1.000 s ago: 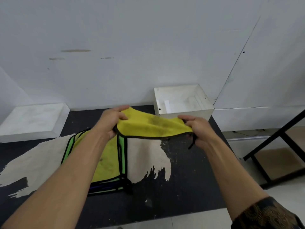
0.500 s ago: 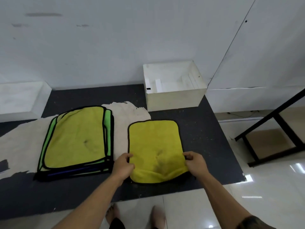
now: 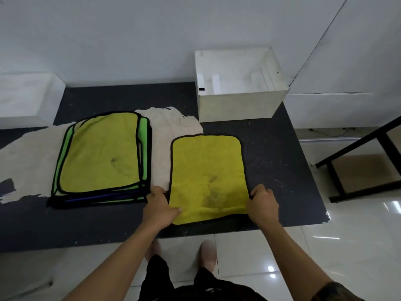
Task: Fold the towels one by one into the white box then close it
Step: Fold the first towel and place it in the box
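Spare towel stack (image 3: 99,157) far left. I've got the left hand (image 3: 159,205) pinching the yellow towel (image 3: 207,174) at its near-left corner. It lies flat before the white box (image 3: 238,105), with the right hand (image 3: 261,203) gripping its right edge. It looks soft, light and floppy, so corners are the hold.

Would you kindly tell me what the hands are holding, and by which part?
Both hold the flat yellow towel: the left hand pinches its near left corner, the right hand grips its right edge by the near corner.
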### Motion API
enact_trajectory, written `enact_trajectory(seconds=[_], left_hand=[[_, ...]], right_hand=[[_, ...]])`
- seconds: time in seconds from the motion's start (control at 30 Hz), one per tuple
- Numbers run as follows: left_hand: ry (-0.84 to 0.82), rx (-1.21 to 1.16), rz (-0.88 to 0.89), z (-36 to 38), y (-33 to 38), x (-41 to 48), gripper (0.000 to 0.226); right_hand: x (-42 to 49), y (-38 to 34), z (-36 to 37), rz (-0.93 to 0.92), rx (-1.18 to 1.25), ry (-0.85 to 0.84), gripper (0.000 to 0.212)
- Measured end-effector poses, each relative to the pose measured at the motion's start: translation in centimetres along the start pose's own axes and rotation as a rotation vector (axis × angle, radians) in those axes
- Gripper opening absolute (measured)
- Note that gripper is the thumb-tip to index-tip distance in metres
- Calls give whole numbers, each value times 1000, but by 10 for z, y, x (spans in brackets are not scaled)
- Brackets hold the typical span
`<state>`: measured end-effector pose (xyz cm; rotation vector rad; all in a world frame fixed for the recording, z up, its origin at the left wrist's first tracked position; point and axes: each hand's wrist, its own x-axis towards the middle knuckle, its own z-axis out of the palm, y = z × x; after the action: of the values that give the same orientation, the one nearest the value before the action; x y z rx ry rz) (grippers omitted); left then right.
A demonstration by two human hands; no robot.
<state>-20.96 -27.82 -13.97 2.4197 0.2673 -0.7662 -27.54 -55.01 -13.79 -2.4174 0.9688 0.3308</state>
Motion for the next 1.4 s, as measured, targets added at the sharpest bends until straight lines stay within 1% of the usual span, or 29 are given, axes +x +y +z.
enact_trajectory(seconds=[0.07,0.13,0.17,0.2,0.27,0.3,0.37,0.43,0.47,0.5,0.57,0.6,0.7,0.77,0.83,0.9,0.97,1.07,1.17,1.2,1.3,1.4], left_hand=[[-20,11,-7,3,-3,-5,71],[30,27,13,4,-4,-13,59],[109,90,71,5,-5,-17,53],[207,188,171,7,-7,-21,48],[352,353,457,13,-13,-24,40],[354,392,600,16,-16,-25,36],[239,470,826,25,-21,-27,29],[132,528,939,32,-28,-27,28],[113,537,957,33,-30,-26,27],[108,543,966,35,-31,-26,26],[128,583,994,36,-35,-26,19],[142,617,1005,37,-37,-26,19],[173,665,1008,41,-39,-28,40],[175,658,965,43,-38,-31,46],[178,587,878,44,-34,-33,40],[182,485,792,45,-31,-32,24],[173,401,746,43,-30,-30,21],[165,304,731,35,-28,-29,26],[197,253,740,24,-25,-27,25],[217,259,751,21,-24,-26,23],[283,286,758,15,-23,-21,18],[299,285,727,9,-24,-16,10]], right_hand=[[-2,-1,0,-16,-40,7,9],[-4,-2,-1,-49,-132,38,9],[-5,-2,-1,-92,-214,84,10],[-7,-1,1,-155,-292,141,11],[-9,1,8,-351,-336,255,14],[-11,2,12,-457,-311,297,16],[-17,8,22,-664,-264,284,23],[-23,17,33,-823,-265,199,31],[-25,24,37,-856,-279,157,35],[-27,30,40,-868,-297,136,37],[-29,39,43,-866,-307,150,39],[-30,40,43,-863,-304,158,39],[-32,41,42,-868,-299,149,44],[-33,45,39,-882,-305,115,48],[-34,48,35,-899,-319,87,48],[-37,49,34,-898,-316,85,42],[-39,48,35,-871,-283,101,33],[-44,46,38,-830,-267,113,25],[-46,42,41,-792,-288,145,15],[-46,42,41,-768,-297,158,14],[-38,41,33,-656,-291,191,21],[-22,38,16,-562,-232,190,19]])
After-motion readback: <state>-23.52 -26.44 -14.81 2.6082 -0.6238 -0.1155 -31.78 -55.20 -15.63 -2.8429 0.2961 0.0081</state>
